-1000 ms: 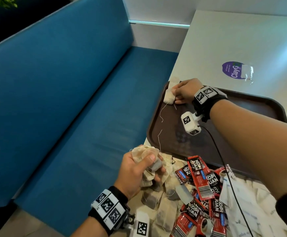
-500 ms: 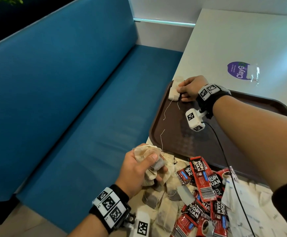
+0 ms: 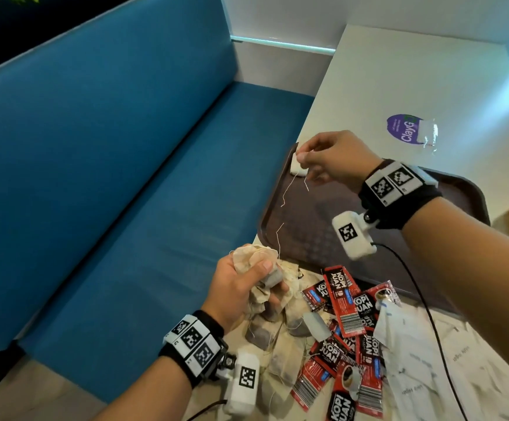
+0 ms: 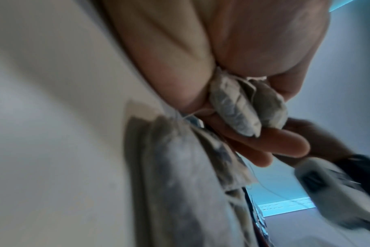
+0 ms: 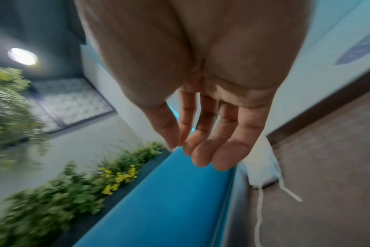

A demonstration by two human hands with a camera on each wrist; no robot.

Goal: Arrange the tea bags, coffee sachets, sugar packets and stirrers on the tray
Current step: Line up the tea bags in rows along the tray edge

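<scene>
Your left hand [image 3: 241, 287] is closed round a crumpled bunch of tea bags [image 3: 254, 258], just off the near left corner of the tray [image 3: 314, 235], above the pile on the surface [image 3: 399, 71]; the left wrist view shows the fingers [image 4: 264, 143] curled under two of the bags. Your right hand [image 3: 335, 158] hangs over the far left corner of the tray; in the right wrist view its fingers [image 5: 220, 150] are loosely extended and hold nothing that I can make out, though from the head view the fingertips sit close to the placed tea bag [image 3: 295, 170] and a pinch on its string cannot be ruled out.

As far as I can judge, you have barely begun; one tea bag lies in the far left corner of the tray, its strings trailing across the brown floor; the rest of the tray shows bare. Left to do: the bunch in your left hand, the loose tea bags under it, the red coffee sachets [image 3: 342, 302] heaped beside them, and the white sugar packets [image 3: 423, 360] to their right; all of these lie off the tray on the near surface. I see no stirrers in any view.
</scene>
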